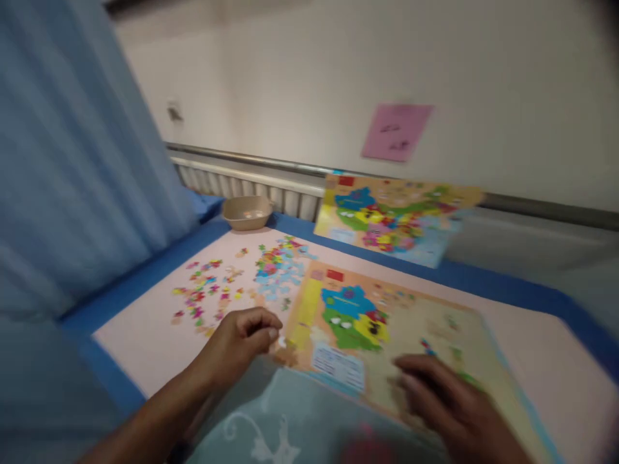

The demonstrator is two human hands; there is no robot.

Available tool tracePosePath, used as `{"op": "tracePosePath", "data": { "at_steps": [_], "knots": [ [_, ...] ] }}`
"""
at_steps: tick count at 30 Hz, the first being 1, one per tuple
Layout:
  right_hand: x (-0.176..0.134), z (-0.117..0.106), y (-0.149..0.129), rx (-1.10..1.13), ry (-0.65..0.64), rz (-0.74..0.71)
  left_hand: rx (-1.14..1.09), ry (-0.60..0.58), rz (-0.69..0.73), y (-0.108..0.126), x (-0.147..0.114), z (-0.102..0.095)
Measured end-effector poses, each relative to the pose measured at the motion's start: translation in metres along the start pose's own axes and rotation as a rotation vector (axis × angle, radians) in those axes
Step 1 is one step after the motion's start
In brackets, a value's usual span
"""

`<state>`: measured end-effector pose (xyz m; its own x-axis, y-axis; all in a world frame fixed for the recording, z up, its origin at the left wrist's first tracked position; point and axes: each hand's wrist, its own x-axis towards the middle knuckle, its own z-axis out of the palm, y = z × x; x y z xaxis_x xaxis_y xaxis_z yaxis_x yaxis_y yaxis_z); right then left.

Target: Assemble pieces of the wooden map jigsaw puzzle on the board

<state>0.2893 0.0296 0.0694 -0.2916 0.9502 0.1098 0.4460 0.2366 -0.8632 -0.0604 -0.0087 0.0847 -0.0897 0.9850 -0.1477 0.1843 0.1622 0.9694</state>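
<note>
My left hand [246,336] hovers by the lower left edge of a map jigsaw puzzle [349,330], thumb and fingertips pinched together; whatever may be between them is too small to make out. Over the lower right of the puzzle is my right hand [435,392], its fingers bent and smeared by motion. The puzzle's left part is filled with blue, green and yellow regions, while its right part is mostly bare tan board. Loose puzzle pieces [278,267] lie in a heap behind my left hand, and more colourful pieces [198,293] are scattered farther left.
A printed map sheet [387,219] leans against the metal rail [251,156] at the back. A beige plastic basket [247,214] stands at the back left. A pink note [397,132] sticks to the wall, and a blue curtain [82,148] hangs at left.
</note>
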Motion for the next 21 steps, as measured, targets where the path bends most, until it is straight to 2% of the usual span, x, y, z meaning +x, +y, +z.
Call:
{"op": "tracePosePath", "data": {
  "at_steps": [3,6,11,17,21],
  "knots": [
    [-0.012,0.039,-0.023,0.298,-0.145,0.162,0.11,-0.31,0.084,0.014,-0.01,0.047],
    [-0.011,0.066,-0.024,0.55,-0.217,0.238,0.16,-0.469,0.105,0.017,-0.014,0.076],
    [-0.014,0.069,-0.009,0.647,-0.228,0.278,0.15,-0.456,0.058,0.019,-0.004,0.098],
    [-0.017,0.061,0.004,0.695,-0.24,0.252,0.178,-0.525,0.067,0.014,0.011,0.108],
    [-0.013,0.063,0.01,0.737,-0.194,0.254,0.123,-0.499,0.055,0.011,0.019,0.115]
  ]
}}
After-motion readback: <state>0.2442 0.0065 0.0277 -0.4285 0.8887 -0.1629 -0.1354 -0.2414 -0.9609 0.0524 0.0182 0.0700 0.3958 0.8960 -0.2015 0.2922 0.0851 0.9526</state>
